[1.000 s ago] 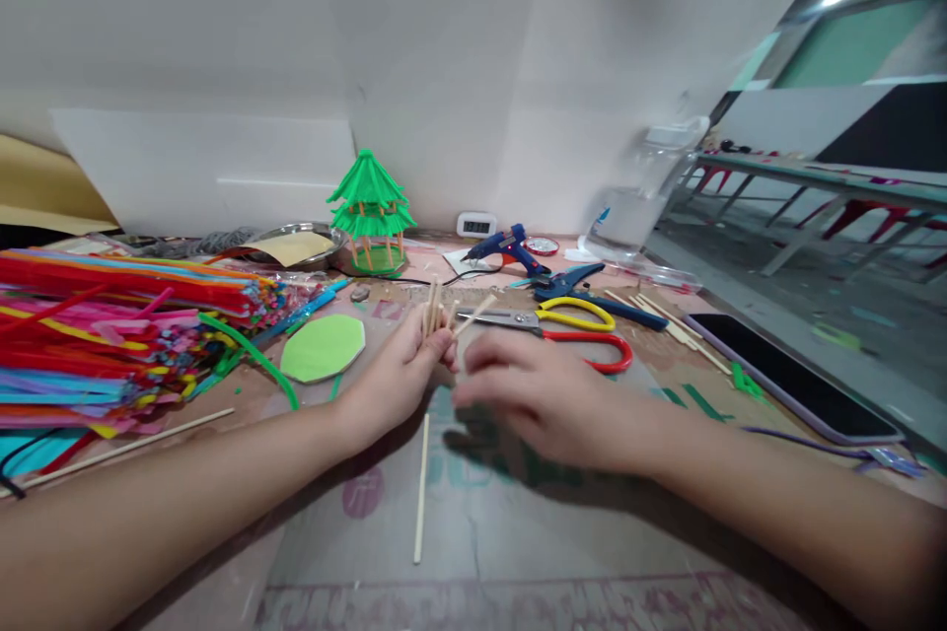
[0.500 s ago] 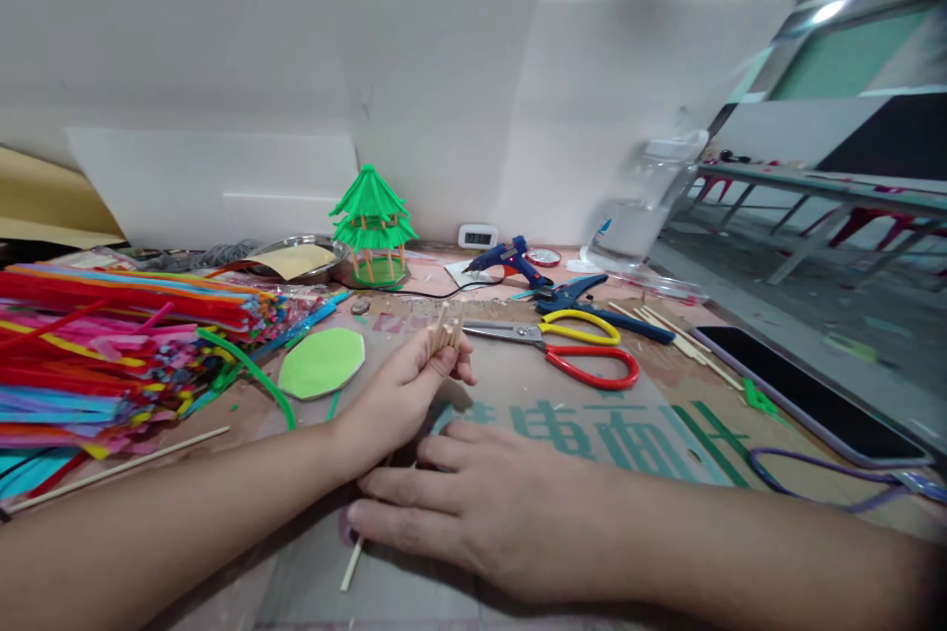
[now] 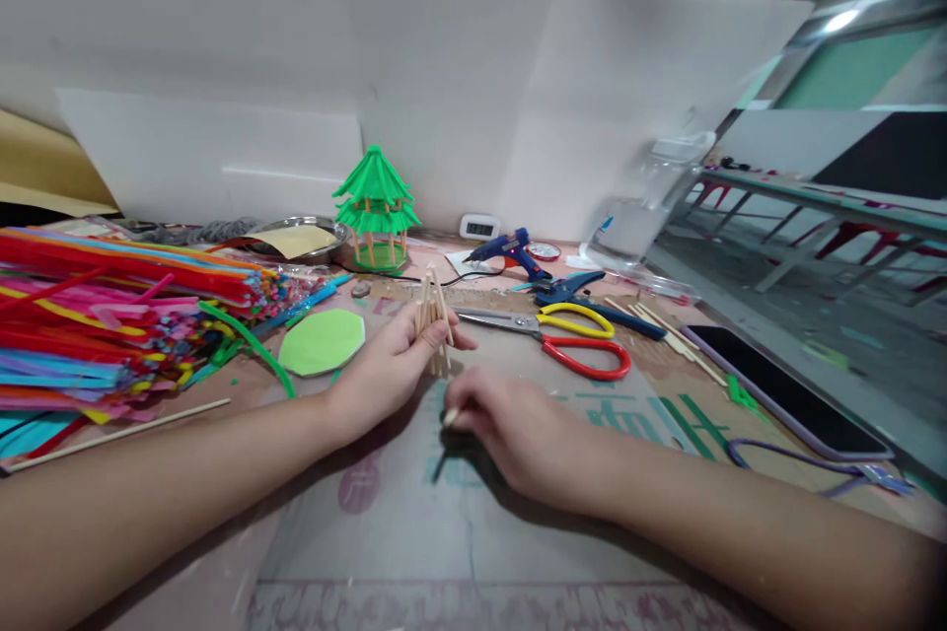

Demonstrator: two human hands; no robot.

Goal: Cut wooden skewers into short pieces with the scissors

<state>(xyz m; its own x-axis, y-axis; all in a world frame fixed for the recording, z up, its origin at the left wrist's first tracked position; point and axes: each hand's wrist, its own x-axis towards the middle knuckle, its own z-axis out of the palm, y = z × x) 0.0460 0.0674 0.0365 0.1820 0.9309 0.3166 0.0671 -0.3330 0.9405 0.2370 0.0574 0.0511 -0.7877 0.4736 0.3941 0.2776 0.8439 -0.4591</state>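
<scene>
My left hand (image 3: 403,347) is closed around a small bunch of thin wooden sticks (image 3: 431,311), held roughly upright with their tops fanned a little. Close to its right, my right hand (image 3: 510,419) is curled in a pinch on another wooden stick (image 3: 451,417), whose pale end pokes out at the fingertips, raised off the mat. Most of that stick is hidden by the hand. Left of the bunch lies a light green octagonal piece (image 3: 324,341). Scissors (image 3: 551,330) with one yellow and one red handle lie just beyond the hands.
Behind stand a green pagoda model (image 3: 376,212), a small digital timer (image 3: 479,228) and a blue glue gun (image 3: 510,252). Colourful pipe cleaners (image 3: 110,325) fill the left. Blue pliers (image 3: 592,301), loose sticks (image 3: 677,340), a phone (image 3: 776,389) and a water jug (image 3: 636,217) are on the right.
My right hand has lifted off the mat and moved up toward my left hand, carrying the stick that lay under its fingers. The left hand still grips the bunch, now tilted more upright.
</scene>
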